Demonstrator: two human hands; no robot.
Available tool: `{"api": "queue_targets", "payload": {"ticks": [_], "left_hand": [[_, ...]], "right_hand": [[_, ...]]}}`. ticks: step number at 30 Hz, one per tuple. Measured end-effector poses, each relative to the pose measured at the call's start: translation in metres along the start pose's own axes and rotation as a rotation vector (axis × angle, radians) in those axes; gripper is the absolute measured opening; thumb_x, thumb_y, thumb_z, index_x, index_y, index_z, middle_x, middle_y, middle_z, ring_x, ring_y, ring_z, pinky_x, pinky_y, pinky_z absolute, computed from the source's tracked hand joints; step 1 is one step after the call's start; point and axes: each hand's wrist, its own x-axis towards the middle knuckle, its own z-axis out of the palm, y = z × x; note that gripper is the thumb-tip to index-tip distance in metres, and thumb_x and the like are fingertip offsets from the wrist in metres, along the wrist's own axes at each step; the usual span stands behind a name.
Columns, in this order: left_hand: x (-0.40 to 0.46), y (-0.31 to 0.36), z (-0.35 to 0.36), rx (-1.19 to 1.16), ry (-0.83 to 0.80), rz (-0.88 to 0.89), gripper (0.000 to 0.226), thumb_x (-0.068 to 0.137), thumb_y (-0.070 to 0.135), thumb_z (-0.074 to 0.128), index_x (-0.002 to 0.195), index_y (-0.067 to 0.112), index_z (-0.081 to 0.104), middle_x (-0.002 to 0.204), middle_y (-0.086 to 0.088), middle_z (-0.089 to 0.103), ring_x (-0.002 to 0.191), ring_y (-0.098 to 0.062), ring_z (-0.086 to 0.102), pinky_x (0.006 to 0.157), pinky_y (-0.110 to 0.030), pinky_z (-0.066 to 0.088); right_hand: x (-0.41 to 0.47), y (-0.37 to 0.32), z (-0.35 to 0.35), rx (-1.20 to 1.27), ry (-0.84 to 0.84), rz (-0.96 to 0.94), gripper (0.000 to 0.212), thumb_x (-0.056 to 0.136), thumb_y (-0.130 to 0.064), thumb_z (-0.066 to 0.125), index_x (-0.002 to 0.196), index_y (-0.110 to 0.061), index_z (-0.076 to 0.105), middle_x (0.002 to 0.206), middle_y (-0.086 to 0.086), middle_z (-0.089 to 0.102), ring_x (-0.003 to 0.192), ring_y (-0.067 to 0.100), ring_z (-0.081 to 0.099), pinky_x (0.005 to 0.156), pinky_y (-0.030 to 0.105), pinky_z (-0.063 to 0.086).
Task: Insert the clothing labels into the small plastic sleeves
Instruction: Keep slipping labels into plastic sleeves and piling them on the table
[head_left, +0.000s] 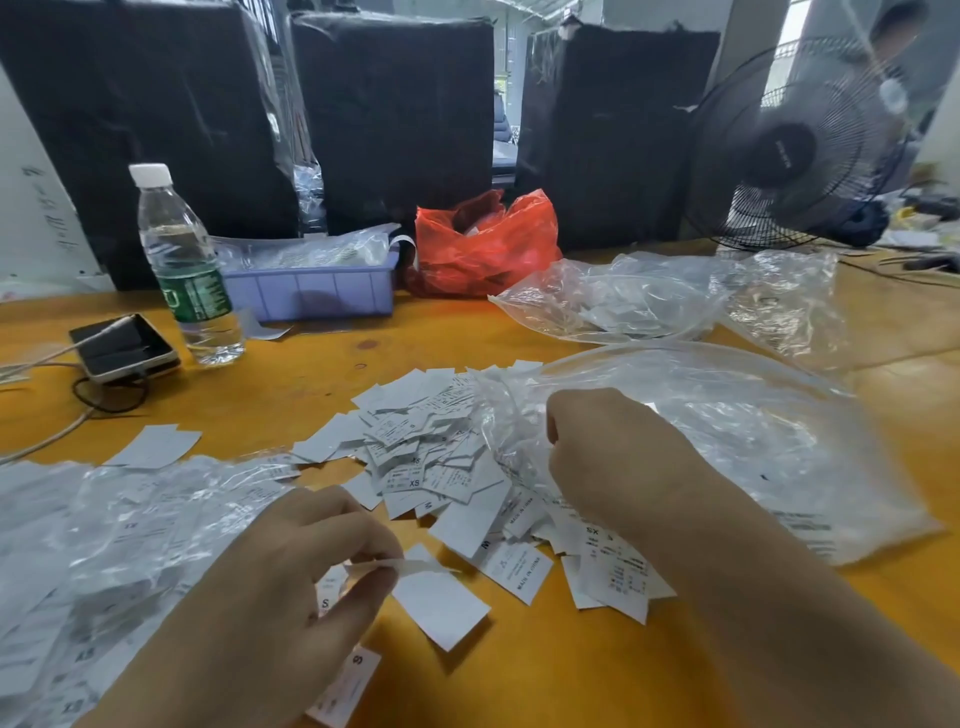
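Note:
A heap of white clothing labels lies on the orange table. My left hand pinches a thin sleeve or label strip between thumb and fingers, low in the view. My right hand rests knuckles-up at the right edge of the heap, its fingers curled into crinkled clear plastic; what they hold is hidden. Filled clear sleeves pile up at the left.
A big clear bag lies right of my right hand, another clear bag behind it. At the back stand a water bottle, a phone, a purple tray, a red bag, black bundles and a fan.

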Motion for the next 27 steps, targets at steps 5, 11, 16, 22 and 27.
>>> {"api": "queue_targets", "payload": {"ticks": [5, 11, 16, 22, 27], "left_hand": [[0.001, -0.005, 0.001, 0.011, 0.018, 0.038, 0.017, 0.073, 0.026, 0.07, 0.075, 0.042, 0.063, 0.08, 0.025, 0.054, 0.081, 0.003, 0.053, 0.057, -0.017, 0.044], [0.003, -0.005, 0.004, -0.002, 0.0, 0.104, 0.006, 0.078, 0.045, 0.057, 0.078, 0.044, 0.063, 0.08, 0.027, 0.053, 0.078, 0.006, 0.054, 0.065, -0.012, 0.043], [0.002, -0.001, 0.006, -0.004, 0.008, 0.147, 0.004, 0.079, 0.043, 0.057, 0.081, 0.044, 0.061, 0.079, 0.026, 0.053, 0.078, 0.005, 0.055, 0.063, -0.01, 0.042], [0.005, -0.002, 0.009, -0.002, 0.025, 0.2, 0.006, 0.079, 0.041, 0.058, 0.082, 0.045, 0.057, 0.083, 0.031, 0.05, 0.077, 0.009, 0.051, 0.065, -0.003, 0.038], [0.005, -0.006, 0.009, -0.02, 0.028, 0.194, 0.007, 0.08, 0.041, 0.059, 0.084, 0.046, 0.058, 0.083, 0.03, 0.052, 0.077, 0.007, 0.052, 0.064, -0.004, 0.038]], "right_hand": [[0.007, 0.005, 0.004, -0.044, -0.051, 0.054, 0.026, 0.089, -0.002, 0.045, 0.071, -0.018, 0.035, 0.073, -0.001, 0.042, 0.061, 0.014, 0.041, 0.051, 0.025, 0.032], [0.006, 0.007, -0.003, -0.064, 0.069, 0.08, 0.008, 0.086, -0.015, 0.053, 0.084, -0.022, 0.048, 0.079, -0.002, 0.048, 0.081, 0.023, 0.049, 0.071, 0.032, 0.04], [0.008, 0.008, 0.007, 0.02, -0.012, 0.044, 0.021, 0.087, -0.016, 0.053, 0.07, -0.02, 0.043, 0.074, -0.002, 0.049, 0.065, 0.016, 0.048, 0.06, 0.029, 0.039], [0.013, 0.0, 0.024, 0.031, -0.14, 0.006, 0.017, 0.094, -0.033, 0.053, 0.091, -0.019, 0.044, 0.093, -0.001, 0.052, 0.096, 0.026, 0.055, 0.089, 0.045, 0.046], [0.018, 0.005, 0.025, 0.094, -0.192, 0.045, 0.025, 0.092, -0.045, 0.053, 0.093, -0.022, 0.044, 0.092, -0.004, 0.049, 0.1, 0.026, 0.054, 0.098, 0.054, 0.041]]}}
